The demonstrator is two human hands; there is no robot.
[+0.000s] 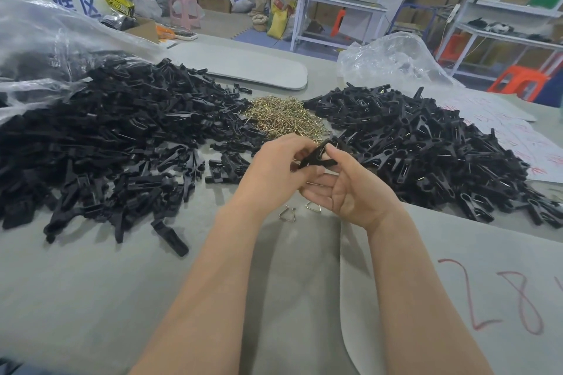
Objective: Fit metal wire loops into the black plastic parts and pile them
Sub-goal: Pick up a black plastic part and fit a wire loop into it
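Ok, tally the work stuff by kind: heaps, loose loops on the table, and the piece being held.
Black part heaps: 2
Wire loop heap: 1
Loose wire loops: 2
Held black part: 1
Total: 6

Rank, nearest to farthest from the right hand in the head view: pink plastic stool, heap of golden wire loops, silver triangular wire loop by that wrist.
1. Silver triangular wire loop, lying just below the right hand.
2. Heap of golden wire loops, farther back, centre.
3. Pink plastic stool, far back left.
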